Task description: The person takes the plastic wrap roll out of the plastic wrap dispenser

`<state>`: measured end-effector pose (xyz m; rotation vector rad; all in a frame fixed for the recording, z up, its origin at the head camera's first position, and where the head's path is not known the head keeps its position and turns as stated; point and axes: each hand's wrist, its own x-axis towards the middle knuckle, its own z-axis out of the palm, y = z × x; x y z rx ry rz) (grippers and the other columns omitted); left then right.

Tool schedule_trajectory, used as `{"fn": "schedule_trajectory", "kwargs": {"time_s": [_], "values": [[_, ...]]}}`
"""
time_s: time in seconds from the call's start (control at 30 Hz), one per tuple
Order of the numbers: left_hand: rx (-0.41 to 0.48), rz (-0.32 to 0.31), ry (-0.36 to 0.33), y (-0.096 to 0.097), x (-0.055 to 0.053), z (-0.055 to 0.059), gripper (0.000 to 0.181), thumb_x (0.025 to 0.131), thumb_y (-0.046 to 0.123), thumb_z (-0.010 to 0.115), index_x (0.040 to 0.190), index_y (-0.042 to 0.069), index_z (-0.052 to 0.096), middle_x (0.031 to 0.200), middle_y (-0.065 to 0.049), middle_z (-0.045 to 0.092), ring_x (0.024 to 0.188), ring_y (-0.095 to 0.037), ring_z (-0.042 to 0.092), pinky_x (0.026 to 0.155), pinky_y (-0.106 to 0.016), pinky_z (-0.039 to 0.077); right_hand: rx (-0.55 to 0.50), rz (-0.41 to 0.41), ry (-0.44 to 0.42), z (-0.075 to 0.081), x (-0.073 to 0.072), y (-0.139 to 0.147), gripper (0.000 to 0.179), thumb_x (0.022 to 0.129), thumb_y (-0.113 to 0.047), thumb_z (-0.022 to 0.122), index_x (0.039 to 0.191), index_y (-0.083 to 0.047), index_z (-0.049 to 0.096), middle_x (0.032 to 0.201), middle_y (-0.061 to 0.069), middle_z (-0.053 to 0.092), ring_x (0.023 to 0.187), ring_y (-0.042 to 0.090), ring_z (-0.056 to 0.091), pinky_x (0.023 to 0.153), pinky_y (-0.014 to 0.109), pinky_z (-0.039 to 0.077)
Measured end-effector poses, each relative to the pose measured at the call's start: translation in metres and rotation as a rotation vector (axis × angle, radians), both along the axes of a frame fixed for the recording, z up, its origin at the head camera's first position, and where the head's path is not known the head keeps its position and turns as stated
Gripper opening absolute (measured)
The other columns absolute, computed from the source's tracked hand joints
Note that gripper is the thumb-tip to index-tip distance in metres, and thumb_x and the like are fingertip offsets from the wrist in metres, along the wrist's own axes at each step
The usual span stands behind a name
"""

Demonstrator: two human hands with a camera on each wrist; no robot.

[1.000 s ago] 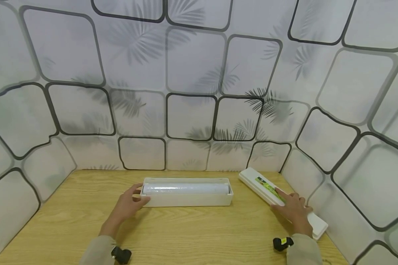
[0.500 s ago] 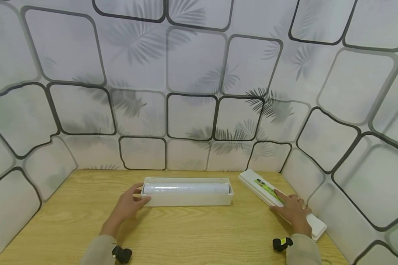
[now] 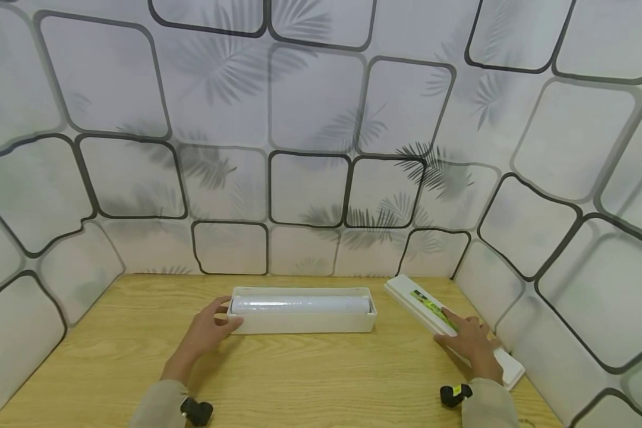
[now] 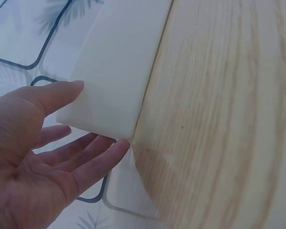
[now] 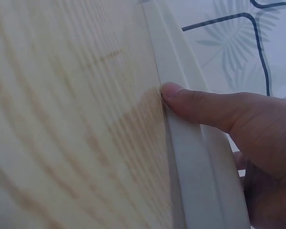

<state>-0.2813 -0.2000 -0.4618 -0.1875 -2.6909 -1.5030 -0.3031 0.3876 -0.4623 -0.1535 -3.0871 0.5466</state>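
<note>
The white box (image 3: 305, 324) lies lengthwise left to right on the table (image 3: 310, 380), the roll (image 3: 299, 305) inside along it. The left hand (image 3: 207, 327), thumb and fingers parted, holds the box's left end; the right hand (image 3: 472, 339) grips the lid (image 3: 411, 295), which slants away leftward.

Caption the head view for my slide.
Left hand holding an open white box with a roll inside; right hand gripping a labelled white lid.
</note>
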Motion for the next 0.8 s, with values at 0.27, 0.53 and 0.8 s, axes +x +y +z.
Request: {"fn": "schedule_trajectory", "kwargs": {"time_s": [0.27, 0.53, 0.8], "values": [[0.001, 0.000, 0.000, 0.000, 0.001, 0.001, 0.069, 0.099, 0.024, 0.071, 0.154, -0.002, 0.039, 0.141, -0.038, 0.053, 0.119, -0.052, 0.064, 0.085, -0.046, 0.064, -0.007, 0.019, 0.013, 0.006, -0.001, -0.002, 0.098, 0.085, -0.063, 0.074, 0.159, -0.012, 0.035, 0.149, 0.042, 0.031, 0.130, 0.071, 0.029, 0.090, 0.095, 0.022], [0.005, 0.002, -0.007, 0.001, 0.001, 0.001, 0.069, 0.099, 0.024, 0.071, 0.154, -0.002, 0.038, 0.143, -0.038, 0.052, 0.119, -0.052, 0.064, 0.085, -0.046, 0.064, -0.013, 0.058, 0.057, 0.013, -0.005, -0.012, 0.086, 0.092, -0.055, 0.071, 0.159, -0.012, 0.037, 0.153, 0.044, 0.027, 0.131, 0.073, 0.027, 0.093, 0.093, 0.024], [0.024, -0.002, -0.006, 0.001, 0.000, 0.001, 0.066, 0.099, 0.022, 0.071, 0.153, -0.002, 0.040, 0.141, -0.038, 0.052, 0.116, -0.050, 0.066, 0.082, -0.043, 0.065, 0.007, 0.125, 0.107, 0.032, -0.006, -0.036, 0.081, 0.094, -0.054, 0.069, 0.159, -0.016, 0.038, 0.153, 0.041, 0.033, 0.130, 0.072, 0.034, 0.084, 0.090, 0.035]]}}
